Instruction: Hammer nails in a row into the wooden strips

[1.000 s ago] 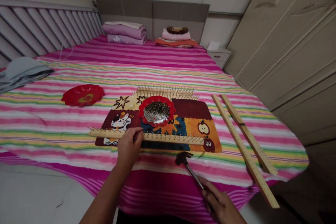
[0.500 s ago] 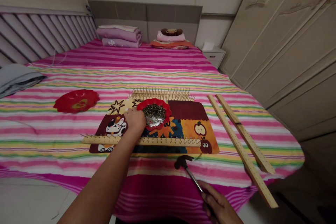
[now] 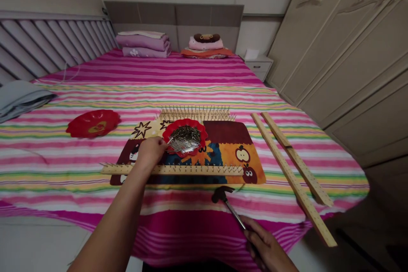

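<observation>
"Which container sat leftmost?"

"The red dish (image 3: pixel 92 120), on the bed (image 3: pixel 191 93), with a gold mark inside."

"And the left hand (image 3: pixel 150 151)?"

"Its fingers were bent beside the left rim of the bowl (image 3: pixel 185 122). I couldn't tell whether the tips pinched anything or touched the rim."

"What was in the bowl?"

"A heap of nails (image 3: pixel 185 137). It stood on the mat (image 3: pixel 229 131), beyond the nail-studded strip (image 3: pixel 194 170)."

"The right hand (image 3: pixel 264 243)?"

"Closed around the handle of the hammer (image 3: pixel 234 213), whose head was on the near side of the mat. Two boards (image 3: pixel 292 178) lay farther right."
</observation>
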### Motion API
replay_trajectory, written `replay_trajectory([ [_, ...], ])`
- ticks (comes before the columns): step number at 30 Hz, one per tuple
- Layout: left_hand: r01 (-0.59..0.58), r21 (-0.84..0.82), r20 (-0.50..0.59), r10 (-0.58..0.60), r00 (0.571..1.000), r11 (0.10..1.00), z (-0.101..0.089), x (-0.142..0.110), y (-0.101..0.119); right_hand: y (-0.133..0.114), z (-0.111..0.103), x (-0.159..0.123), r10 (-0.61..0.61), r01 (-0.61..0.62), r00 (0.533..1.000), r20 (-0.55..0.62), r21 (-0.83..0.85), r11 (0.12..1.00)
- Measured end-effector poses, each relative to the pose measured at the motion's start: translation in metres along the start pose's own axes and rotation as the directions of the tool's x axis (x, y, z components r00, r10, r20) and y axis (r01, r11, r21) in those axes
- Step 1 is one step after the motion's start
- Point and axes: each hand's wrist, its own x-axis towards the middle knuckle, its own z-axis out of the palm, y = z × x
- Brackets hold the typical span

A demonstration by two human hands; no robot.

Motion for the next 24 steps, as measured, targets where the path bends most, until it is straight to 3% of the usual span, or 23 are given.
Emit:
replay_trajectory([
  [4,0.022,-0.323,-0.011,-0.027,1.0,0.946,0.005,-0.007,-0.013,0.001,-0.002,0.0,-0.022,0.022,0.999,0.023,-0.027,0.999],
  [9,0.055,-0.668,-0.002,-0.075,0.997,0.742,0.017,-0.007,-0.017,0.007,-0.003,0.002,-0.056,0.058,0.997,0.048,-0.049,0.997],
  [24,0.02,-0.959,-0.026,-0.158,0.987,0.281,0.027,-0.012,-0.01,0.01,-0.004,0.005,-0.031,0.033,0.999,0.024,-0.048,0.998],
])
